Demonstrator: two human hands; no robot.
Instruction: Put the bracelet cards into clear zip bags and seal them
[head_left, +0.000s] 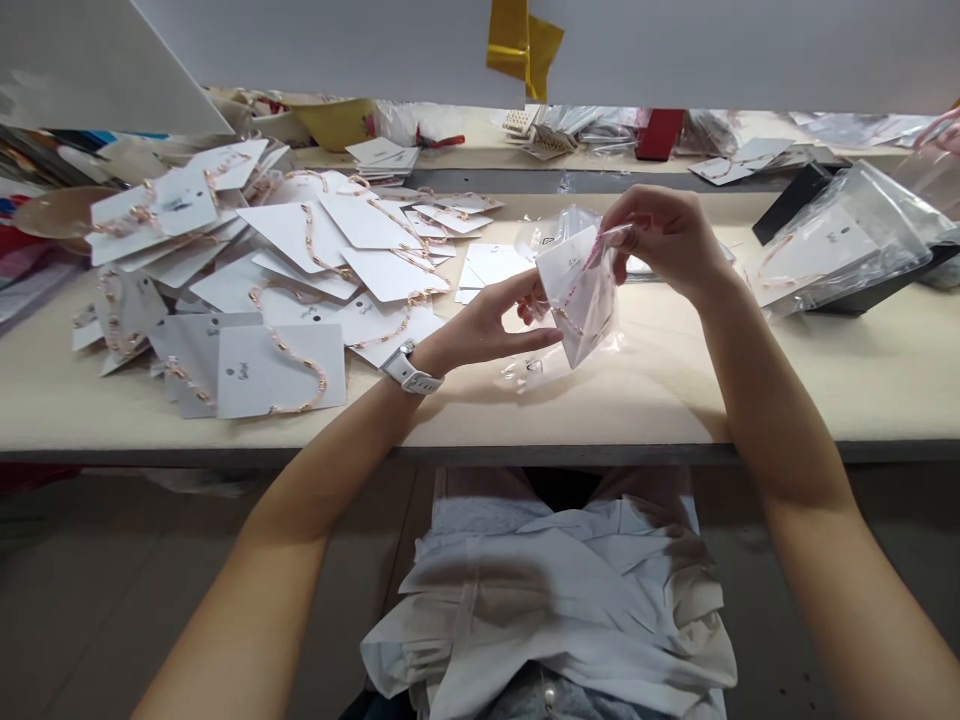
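Note:
Above the table, a white card [561,268] with a beaded bracelet [568,318] on it stands tilted, at least partly inside a clear plastic bag [600,300]. My left hand [504,318], with a white watch on its wrist, grips the card's left side, thumb in front and fingers partly hidden behind. My right hand [660,235] is closed in a pinch on the upper right edge of the bag. Close behind the hands lie more clear bags [559,228] and a small stack of white cards [491,265].
A large heap of carded bracelets [281,365] covers the table's left side. At right, a filled clear bag [832,245] leans on a black stand [795,205]. A yellow bowl [330,122] and a red box [660,135] stand at the back. A white panel [375,50] overhangs the table.

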